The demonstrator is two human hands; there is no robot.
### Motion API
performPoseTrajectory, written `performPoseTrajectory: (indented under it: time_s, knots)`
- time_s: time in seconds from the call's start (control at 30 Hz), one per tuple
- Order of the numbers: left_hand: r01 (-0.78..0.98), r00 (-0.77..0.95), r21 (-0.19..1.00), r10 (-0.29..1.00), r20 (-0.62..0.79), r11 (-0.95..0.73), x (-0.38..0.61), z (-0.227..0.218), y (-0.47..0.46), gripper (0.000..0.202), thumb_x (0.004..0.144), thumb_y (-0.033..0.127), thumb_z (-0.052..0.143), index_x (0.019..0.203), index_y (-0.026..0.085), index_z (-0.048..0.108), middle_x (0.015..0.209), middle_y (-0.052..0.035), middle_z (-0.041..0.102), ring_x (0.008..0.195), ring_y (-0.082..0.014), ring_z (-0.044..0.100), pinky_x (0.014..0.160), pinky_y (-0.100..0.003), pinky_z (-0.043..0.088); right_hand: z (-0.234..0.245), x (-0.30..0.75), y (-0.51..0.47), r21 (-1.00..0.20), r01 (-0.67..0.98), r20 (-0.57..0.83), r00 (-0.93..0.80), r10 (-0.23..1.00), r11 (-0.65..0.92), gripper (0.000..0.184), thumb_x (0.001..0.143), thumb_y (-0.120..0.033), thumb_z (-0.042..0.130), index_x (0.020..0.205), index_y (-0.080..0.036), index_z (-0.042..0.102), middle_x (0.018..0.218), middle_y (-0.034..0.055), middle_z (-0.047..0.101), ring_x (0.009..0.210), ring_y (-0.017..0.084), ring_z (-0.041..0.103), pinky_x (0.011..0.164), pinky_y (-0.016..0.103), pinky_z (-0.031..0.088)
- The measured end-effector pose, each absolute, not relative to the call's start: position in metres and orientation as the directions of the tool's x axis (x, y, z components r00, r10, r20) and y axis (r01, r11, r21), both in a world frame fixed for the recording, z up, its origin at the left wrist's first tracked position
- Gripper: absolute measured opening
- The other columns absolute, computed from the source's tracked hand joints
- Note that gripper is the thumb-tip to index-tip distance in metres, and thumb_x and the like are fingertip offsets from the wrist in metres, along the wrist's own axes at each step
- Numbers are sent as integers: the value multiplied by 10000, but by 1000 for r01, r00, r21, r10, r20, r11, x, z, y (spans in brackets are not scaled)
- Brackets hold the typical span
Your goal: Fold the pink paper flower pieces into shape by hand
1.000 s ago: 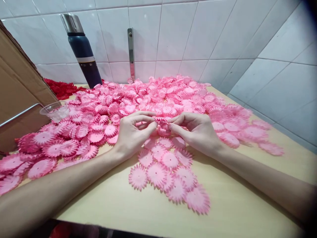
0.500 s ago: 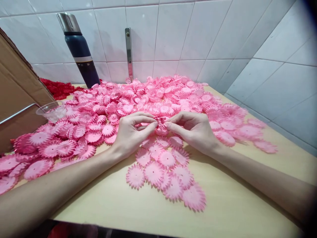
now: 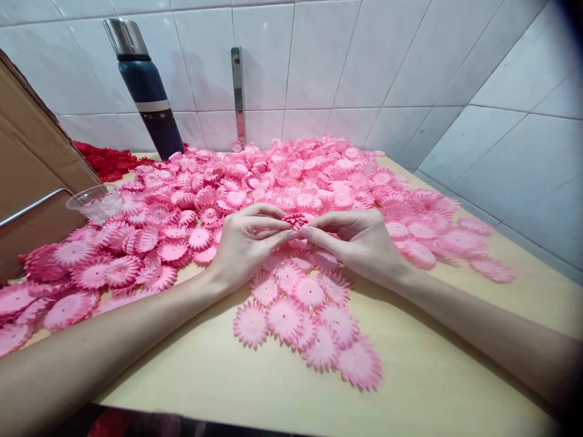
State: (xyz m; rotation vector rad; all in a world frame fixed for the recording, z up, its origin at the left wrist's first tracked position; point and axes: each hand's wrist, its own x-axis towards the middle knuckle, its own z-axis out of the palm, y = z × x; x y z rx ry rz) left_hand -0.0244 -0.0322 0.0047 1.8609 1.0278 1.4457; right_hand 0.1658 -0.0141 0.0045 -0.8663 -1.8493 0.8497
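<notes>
Between my two hands is a small stack of pink scallop-edged flower discs [image 3: 295, 221], its darker petal tips facing me. My left hand [image 3: 248, 243] pinches its left side with thumb and fingers. My right hand [image 3: 357, 243] grips the right side, thumb tip close to the left thumb. How many discs are in the stack I cannot tell. Below the hands, loose pink flower discs [image 3: 285, 318] with small centre holes lie flat on the pale table [image 3: 204, 364]. Behind the hands spreads a big heap of the same pink discs [image 3: 273, 173].
A dark blue bottle [image 3: 148, 97] with a steel cap stands at the back left against the tiled wall [image 3: 328, 54]. Red pieces [image 3: 107, 161] lie beside it. At the left are a cardboard box [image 3: 40, 152] and a clear plastic cup [image 3: 93, 200] on its side.
My fingers have shifted slightly, and the thumbs are closer together. The pink discs between them now show their dark petal edges more clearly. The view has moved a little.
</notes>
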Motion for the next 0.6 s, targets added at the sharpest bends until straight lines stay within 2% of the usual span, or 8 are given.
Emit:
performPoseTrajectory:
  time_s: [0.17, 0.37, 0.5, 0.6]
  knots:
    - [271, 77, 806, 847, 526, -526, -23, 8, -33, 38, 737, 171, 727, 729, 141, 748, 842, -70, 697, 752, -135, 667, 590, -193, 577, 3, 166, -13, -858, 221, 385, -323, 864, 465, 86, 769, -270, 714, 720, -199, 710, 687, 29, 717, 614, 156, 662, 554, 271, 555]
    - [377, 77, 726, 801, 594, -575, -19, 10, -36, 70, 736, 136, 687, 691, 150, 739, 807, -71, 730, 728, -151, 681, 592, -221, 579, -1, 164, -10, -842, 269, 416, -228, 880, 467, 191, 707, -152, 687, 565, -198, 568, 575, 1, 634, 530, 126, 574, 483, 256, 483]
    - [377, 85, 725, 801, 593, -577, -20, 7, -37, 71, 712, 143, 696, 644, 156, 707, 751, -57, 719, 689, -155, 675, 570, -239, 577, -1, 164, -10, -825, 294, 432, -225, 873, 484, 170, 701, -157, 682, 570, -199, 583, 572, 6, 641, 527, 131, 572, 466, 260, 469]
    - [364, 61, 748, 815, 576, -555, -22, 6, -38, 152, 692, 140, 714, 570, 147, 622, 727, -48, 697, 682, -150, 667, 551, -227, 565, 2, 164, -13, -807, 289, 444, -276, 853, 514, 142, 727, -181, 684, 600, -193, 621, 594, 12, 660, 534, 133, 582, 474, 266, 468]
